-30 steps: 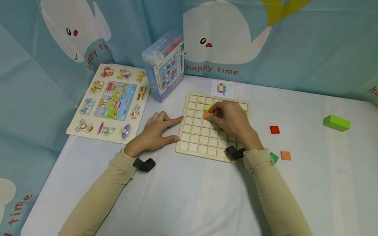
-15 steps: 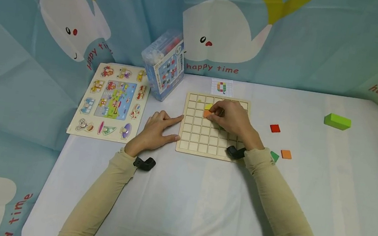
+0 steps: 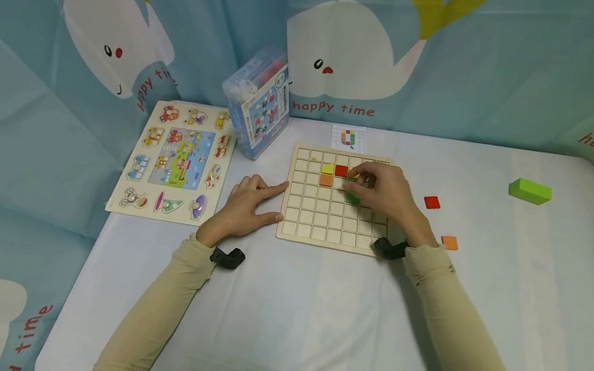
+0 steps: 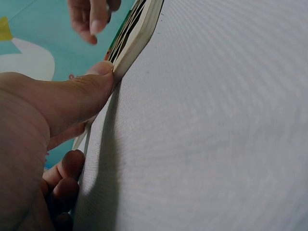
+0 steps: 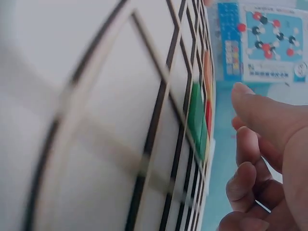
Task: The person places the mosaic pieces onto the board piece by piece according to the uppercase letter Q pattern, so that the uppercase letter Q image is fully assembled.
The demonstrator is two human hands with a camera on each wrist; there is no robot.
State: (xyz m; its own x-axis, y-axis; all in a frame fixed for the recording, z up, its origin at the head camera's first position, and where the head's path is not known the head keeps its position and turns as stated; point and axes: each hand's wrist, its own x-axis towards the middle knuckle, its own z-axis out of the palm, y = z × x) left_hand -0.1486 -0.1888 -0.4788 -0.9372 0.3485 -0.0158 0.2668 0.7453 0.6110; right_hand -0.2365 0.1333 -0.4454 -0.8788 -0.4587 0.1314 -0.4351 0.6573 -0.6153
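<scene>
My left hand [image 3: 243, 206] touches the left edge of a wooden grid board [image 3: 318, 234] with its outstretched thumb and index finger; in the left wrist view the thumb [image 4: 82, 96] lies against the board's side. Over the board's right half hovers my right hand [image 3: 382, 190], thumb and fingers apart with nothing seen between them in the right wrist view. In the grid sit a yellow tile [image 3: 328, 168], an orange tile [image 3: 326, 180] below it, a red tile [image 3: 341, 171] and a green tile [image 3: 352, 199]. The right hand partly hides the cells around it.
Right of the board lie a loose red tile [image 3: 432, 202] and an orange tile [image 3: 450, 242]. A green block [image 3: 530, 191] is farther right. Behind the board is a pattern card [image 3: 348, 138]. A plastic box [image 3: 257, 104] stands beside a picture puzzle [image 3: 122, 202] at left.
My right hand has moved right, away from the orange and yellow tiles, uncovering the red tile. Its sleeve now covers most of the loose green piece. The left hand stays put.
</scene>
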